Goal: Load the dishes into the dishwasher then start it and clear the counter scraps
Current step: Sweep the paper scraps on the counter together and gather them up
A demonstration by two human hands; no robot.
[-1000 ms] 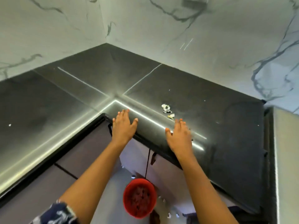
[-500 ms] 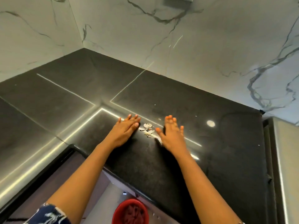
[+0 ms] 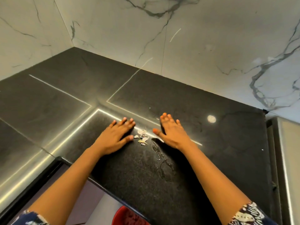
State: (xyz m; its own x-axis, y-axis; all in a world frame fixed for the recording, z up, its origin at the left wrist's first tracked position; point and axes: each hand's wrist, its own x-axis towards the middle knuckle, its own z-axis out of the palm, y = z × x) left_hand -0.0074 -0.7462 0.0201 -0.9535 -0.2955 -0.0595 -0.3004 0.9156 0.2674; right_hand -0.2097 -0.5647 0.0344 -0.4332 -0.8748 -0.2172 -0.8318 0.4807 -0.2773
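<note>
A small pile of pale scraps (image 3: 142, 136), like bits of peel, lies on the black stone counter (image 3: 162, 98). My left hand (image 3: 117, 134) rests flat on the counter just left of the scraps, fingers spread, thumb almost touching them. My right hand (image 3: 171, 131) lies flat just right of them, fingers together, thumb pointing at the pile. Neither hand holds anything. The dishwasher and dishes are out of view.
White veined marble walls (image 3: 178, 38) meet in a corner behind the counter. A wet smear (image 3: 160, 158) runs toward the counter's front edge. A red bin (image 3: 129, 216) stands on the floor below. A steel appliance side (image 3: 287, 159) borders the counter on the right.
Both hands have moved from the counter's front edge farther in and now flank the scraps. My view has shifted forward over the counter, so the red bin is mostly hidden.
</note>
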